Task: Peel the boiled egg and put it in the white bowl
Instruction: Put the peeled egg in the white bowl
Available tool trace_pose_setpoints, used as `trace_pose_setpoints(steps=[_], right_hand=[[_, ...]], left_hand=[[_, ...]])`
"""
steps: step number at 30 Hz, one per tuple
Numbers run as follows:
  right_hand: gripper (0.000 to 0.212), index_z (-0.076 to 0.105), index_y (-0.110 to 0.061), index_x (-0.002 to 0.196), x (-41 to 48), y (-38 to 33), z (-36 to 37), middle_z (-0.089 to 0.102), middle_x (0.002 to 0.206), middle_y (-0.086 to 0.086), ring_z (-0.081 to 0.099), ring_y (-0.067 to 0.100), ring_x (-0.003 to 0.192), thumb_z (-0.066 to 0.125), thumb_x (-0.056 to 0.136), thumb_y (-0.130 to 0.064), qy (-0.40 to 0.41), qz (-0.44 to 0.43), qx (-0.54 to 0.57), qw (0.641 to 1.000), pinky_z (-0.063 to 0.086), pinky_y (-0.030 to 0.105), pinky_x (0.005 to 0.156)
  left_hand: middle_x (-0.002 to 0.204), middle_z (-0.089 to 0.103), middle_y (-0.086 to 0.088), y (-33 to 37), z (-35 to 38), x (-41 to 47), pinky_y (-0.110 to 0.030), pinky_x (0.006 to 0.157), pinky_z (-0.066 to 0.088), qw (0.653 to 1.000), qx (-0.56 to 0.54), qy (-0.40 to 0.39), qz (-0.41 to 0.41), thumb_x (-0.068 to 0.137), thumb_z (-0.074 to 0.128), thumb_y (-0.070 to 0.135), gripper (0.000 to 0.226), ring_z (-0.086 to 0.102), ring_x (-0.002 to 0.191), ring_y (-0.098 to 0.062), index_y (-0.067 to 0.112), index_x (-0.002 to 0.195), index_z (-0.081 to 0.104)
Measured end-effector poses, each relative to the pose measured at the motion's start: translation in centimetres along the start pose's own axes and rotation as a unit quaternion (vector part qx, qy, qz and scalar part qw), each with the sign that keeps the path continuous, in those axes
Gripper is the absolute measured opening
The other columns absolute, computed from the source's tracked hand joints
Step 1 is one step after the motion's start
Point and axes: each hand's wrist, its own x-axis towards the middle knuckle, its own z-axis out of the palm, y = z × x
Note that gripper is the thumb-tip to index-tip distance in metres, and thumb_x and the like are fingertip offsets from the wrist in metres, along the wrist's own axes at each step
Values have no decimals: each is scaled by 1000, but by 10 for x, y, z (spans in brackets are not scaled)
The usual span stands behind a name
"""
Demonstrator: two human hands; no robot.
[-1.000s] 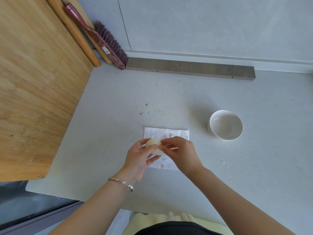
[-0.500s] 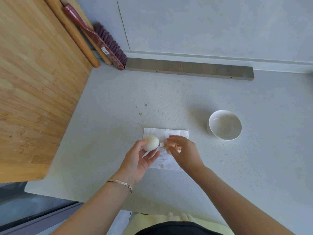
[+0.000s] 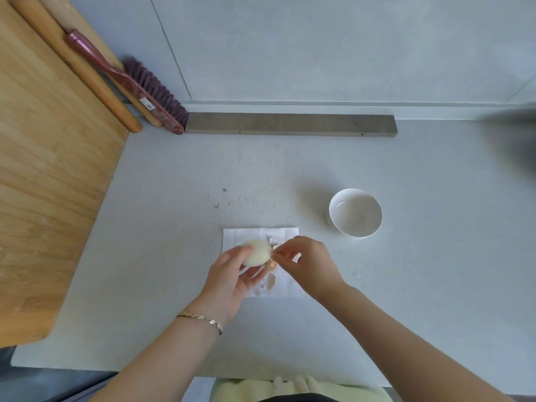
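Note:
A pale, mostly bare boiled egg [image 3: 256,252] rests in the fingers of my left hand [image 3: 232,281], held above a white paper napkin [image 3: 249,236]. The fingertips of my right hand [image 3: 309,264] pinch at the egg's right end, where a brownish bit of shell [image 3: 272,265] hangs. More shell pieces [image 3: 269,282] lie on the napkin below the hands. The white bowl [image 3: 355,213] stands with nothing in it to the upper right of the napkin, apart from both hands.
A large wooden board [image 3: 49,158] covers the counter's left side. A red-handled brush [image 3: 130,85] and wooden rolling pins [image 3: 81,68] lean at the back left. A grey wooden bar [image 3: 290,124] lies along the back wall. The counter's front edge runs below my forearms.
Half a second ago my right hand was apart from the egg, holding shell over the napkin. It has come back to the egg's right end. The left hand still holds the egg.

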Motion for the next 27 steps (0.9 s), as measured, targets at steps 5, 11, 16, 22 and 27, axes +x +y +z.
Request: trace_pose_setpoints(steps=[5, 11, 16, 22, 27], right_hand=[[9, 68, -18, 78, -5, 33, -43, 70, 80, -1, 61, 14, 75, 61, 79, -23, 28, 86, -61, 994, 53, 35, 75], [17, 54, -25, 67, -13, 68, -86, 54, 64, -16, 56, 11, 71, 60, 80, -35, 55, 165, -78, 982, 42, 26, 62], [11, 60, -21, 79, -16, 83, -95, 61, 77, -8, 61, 16, 82, 55, 83, -30, 29, 170, -80, 982, 50, 31, 72], [14, 63, -20, 88, -15, 88, -91, 63, 83, -7, 62, 13, 81, 52, 85, -27, -3, 153, -73, 986, 51, 29, 74], [14, 64, -20, 95, -7, 82, -69, 60, 84, -6, 57, 12, 80, 56, 83, -23, -44, 121, -81, 988, 49, 28, 78]], left_hand=[[78, 63, -2, 2, 53, 2, -25, 49, 49, 947, 277, 30, 161, 77, 66, 4, 23, 60, 48, -15, 19, 89, 52], [90, 58, 6, -12, 135, 32, -18, 67, 42, 753, 545, -99, 354, 72, 70, 14, 29, 56, 81, -14, 16, 95, 53], [120, 61, -4, -30, 173, 63, -30, 92, 42, 621, 685, -140, 354, 78, 66, 20, 46, 57, 108, -26, 12, 119, 50], [126, 60, 2, -35, 169, 85, -36, 115, 7, 477, 793, -134, 355, 85, 59, 34, 41, 50, 119, -19, 16, 121, 51], [126, 59, -1, -17, 148, 74, -36, 106, 26, 520, 721, -140, 436, 80, 65, 23, 39, 52, 118, -21, 14, 117, 59]])
